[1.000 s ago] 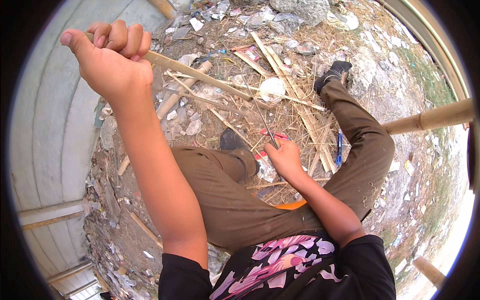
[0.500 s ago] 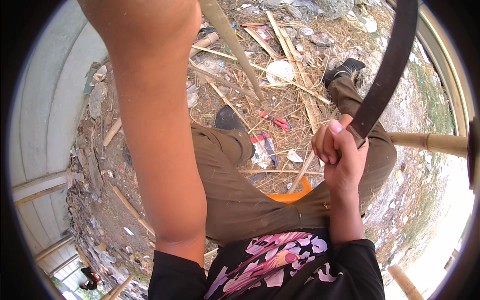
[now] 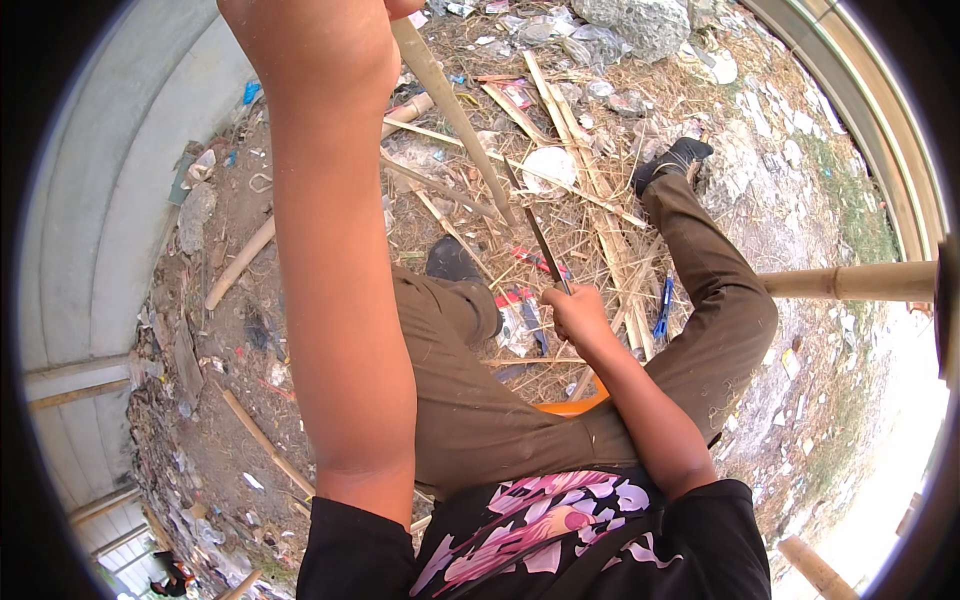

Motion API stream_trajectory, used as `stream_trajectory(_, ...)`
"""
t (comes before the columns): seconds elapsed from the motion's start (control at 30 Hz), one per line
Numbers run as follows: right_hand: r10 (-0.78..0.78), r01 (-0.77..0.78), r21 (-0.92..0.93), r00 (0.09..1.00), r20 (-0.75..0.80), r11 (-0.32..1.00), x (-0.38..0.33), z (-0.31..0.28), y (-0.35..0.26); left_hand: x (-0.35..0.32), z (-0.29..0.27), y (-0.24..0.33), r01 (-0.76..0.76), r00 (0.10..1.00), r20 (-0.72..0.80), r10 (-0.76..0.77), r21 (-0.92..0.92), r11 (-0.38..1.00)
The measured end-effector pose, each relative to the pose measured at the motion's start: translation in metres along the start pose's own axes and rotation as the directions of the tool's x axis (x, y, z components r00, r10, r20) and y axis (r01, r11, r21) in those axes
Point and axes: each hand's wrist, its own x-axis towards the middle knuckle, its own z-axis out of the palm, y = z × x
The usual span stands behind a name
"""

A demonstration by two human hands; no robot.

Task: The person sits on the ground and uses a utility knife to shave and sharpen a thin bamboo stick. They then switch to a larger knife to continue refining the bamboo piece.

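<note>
My left arm reaches up past the top edge, and only part of my left hand [image 3: 320, 40] shows. A split bamboo strip [image 3: 455, 110] slants down from it, closed in the fingers as far as I can see. My right hand [image 3: 578, 315] grips a machete [image 3: 540, 240] by its handle, which the fingers hide. Seen nearly edge-on, the dark blade points up and away, close beside the strip's lower end; whether they touch, I cannot tell.
Between my legs lie a red utility knife [image 3: 540, 262], bamboo slats [image 3: 600, 200] and a white round disc [image 3: 550, 170]. A blue utility knife [image 3: 663, 308] is by my right leg, an orange curved handle [image 3: 575, 405] nearer me. A bamboo pole [image 3: 860, 282] stands at right.
My right hand has swung the machete down and leftward from its raised position to beside the bamboo strip. The blue utility knife has come into sight. My left arm has shifted slightly.
</note>
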Motion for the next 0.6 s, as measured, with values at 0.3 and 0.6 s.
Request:
stream_trajectory(0.3, -0.746, 0.751, 0.497, 0.609, -0.269, 0.434, -0.081, 0.010, -0.101, 0.000, -0.016, 0.006, 0.069, 0.998, -0.010, -0.070, -0.086, 0.994)
stream_trajectory(0.6, -0.131, 0.131, -0.051, 0.991, 0.000, 0.990, -0.031, 0.026, -0.015, 0.013, -0.033, -0.001, 0.304, 0.951, 0.134, -0.277, -0.258, 0.917)
